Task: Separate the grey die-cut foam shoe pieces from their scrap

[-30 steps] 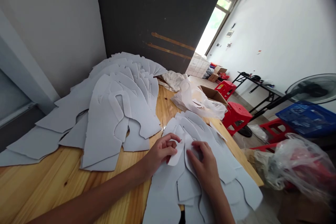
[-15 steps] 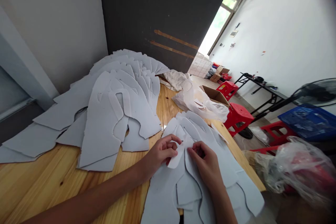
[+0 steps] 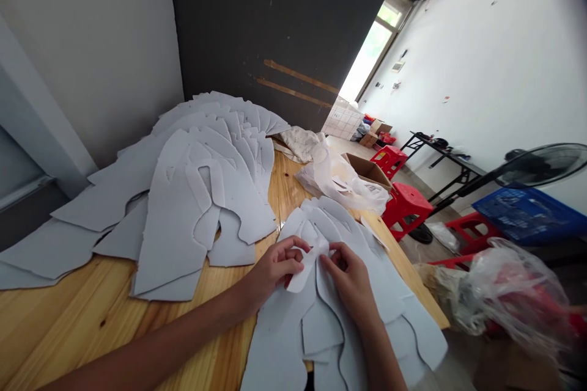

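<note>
A small white strip (image 3: 300, 276) lies slanted over the top piece of a stack of white cut-out sheets (image 3: 275, 324). My left hand (image 3: 287, 261) has its fingers curled closed on the strip's left edge. On the other side, my right hand (image 3: 343, 272) pinches at the strip's upper right end, thumb and forefinger close together; the tips partly hide the contact. Further left on the wooden table (image 3: 151, 348), a larger fanned pile of similar white sheets (image 3: 172, 232) rests, its top piece bearing a white curved band (image 3: 217, 183).
Behind the table stands a dark panel (image 3: 275, 18). A white plastic bag (image 3: 343, 180) and a cardboard box (image 3: 367, 172) are beyond the stack. Red stools (image 3: 410, 201), a blue crate (image 3: 532, 214), a fan (image 3: 550, 165) and a clear bag (image 3: 518, 287) are at right.
The view has shifted slightly, so everything sits a little further left. My right hand's fingertips have moved closer to the upper end of the strip.
</note>
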Demonstrator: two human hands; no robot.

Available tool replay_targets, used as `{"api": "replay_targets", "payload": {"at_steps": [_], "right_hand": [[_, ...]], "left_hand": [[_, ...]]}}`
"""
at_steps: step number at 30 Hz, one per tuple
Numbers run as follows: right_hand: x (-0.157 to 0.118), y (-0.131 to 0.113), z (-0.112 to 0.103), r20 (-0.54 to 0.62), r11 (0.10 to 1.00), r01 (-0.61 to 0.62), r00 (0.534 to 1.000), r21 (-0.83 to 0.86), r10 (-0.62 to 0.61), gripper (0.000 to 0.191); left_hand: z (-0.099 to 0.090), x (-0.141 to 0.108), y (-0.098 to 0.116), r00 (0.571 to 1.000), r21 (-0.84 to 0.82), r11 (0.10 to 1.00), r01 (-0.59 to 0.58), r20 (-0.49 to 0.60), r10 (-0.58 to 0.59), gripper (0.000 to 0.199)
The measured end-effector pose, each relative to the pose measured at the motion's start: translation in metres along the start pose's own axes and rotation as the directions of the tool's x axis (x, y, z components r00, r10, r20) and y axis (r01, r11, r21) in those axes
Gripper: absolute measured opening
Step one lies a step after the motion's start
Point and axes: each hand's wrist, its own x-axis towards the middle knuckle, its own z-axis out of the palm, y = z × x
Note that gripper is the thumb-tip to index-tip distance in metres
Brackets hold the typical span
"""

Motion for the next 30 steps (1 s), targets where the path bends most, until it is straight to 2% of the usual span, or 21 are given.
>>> {"api": "replay_targets", "payload": {"at_steps": [4, 10, 14, 17, 21, 24, 30], "right_hand": [[0.005, -0.001, -0.004, 0.059, 0.999, -0.017, 0.998, 0.028, 0.015, 0.026], [0.002, 0.006, 0.001, -0.028, 0.997, 0.042, 0.999, -0.058, -0.044, 0.027], [-0.001, 0.006, 0.005, -0.039, 0.994, 0.066, 0.997, -0.087, -0.069, 0.029], [0.002, 0.002, 0.006, -0.060, 0.994, 0.052, 0.997, -0.096, -0.058, 0.039], [0.016, -0.001, -0.001, 0.016, 0.992, 0.026, 1.000, -0.120, -0.025, 0.025], [0.026, -0.002, -0.004, 0.076, 0.998, 0.003, 0.997, -0.062, 0.001, 0.023], [0.022, -0.005, 0.011, -0.061, 0.993, -0.030, 0.998, -0.114, 0.023, 0.020]], "left_hand": [[0.002, 0.001, 0.002, 1.000, 0.005, 1.000, 0.007, -0.021, -0.007, 0.029], [0.002, 0.002, 0.003, 0.999, 0.030, 0.999, 0.031, -0.020, -0.030, 0.030], [0.002, 0.002, 0.004, 0.998, 0.044, 0.998, 0.044, -0.042, -0.042, 0.028], [0.004, 0.003, 0.004, 0.996, 0.075, 0.996, 0.055, -0.080, -0.049, 0.027], [0.006, 0.002, 0.006, 0.990, 0.087, 0.994, 0.068, -0.127, -0.057, 0.030], [0.008, 0.001, 0.007, 0.989, 0.081, 0.994, 0.074, -0.133, -0.062, 0.030], [0.007, 0.003, 0.005, 0.986, 0.047, 0.996, 0.079, -0.149, -0.071, 0.031]]}}
